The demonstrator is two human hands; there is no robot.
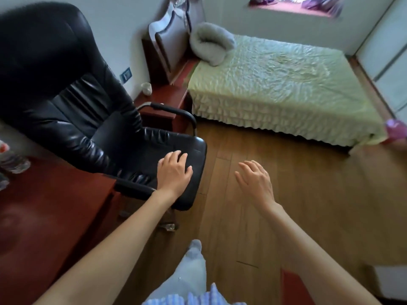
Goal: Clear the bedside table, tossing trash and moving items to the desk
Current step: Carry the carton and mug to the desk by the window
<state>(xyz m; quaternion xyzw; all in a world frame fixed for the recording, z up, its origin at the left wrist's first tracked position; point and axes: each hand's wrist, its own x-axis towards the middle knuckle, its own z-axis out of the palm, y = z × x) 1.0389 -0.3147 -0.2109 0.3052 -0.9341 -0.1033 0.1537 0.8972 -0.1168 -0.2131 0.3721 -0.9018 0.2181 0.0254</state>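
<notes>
Our left hand rests spread on the black leather office chair; our right hand hovers spread, empty; beyond them, a white cup sits on the red-brown bedside table.

No text or label reads clearly; the bottle label looks too blurred.

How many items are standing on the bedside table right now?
1 is visible: a small white cup at the back corner of the bedside table, near the wall. The black chair hides part of the tabletop, so more may be hidden.
</notes>
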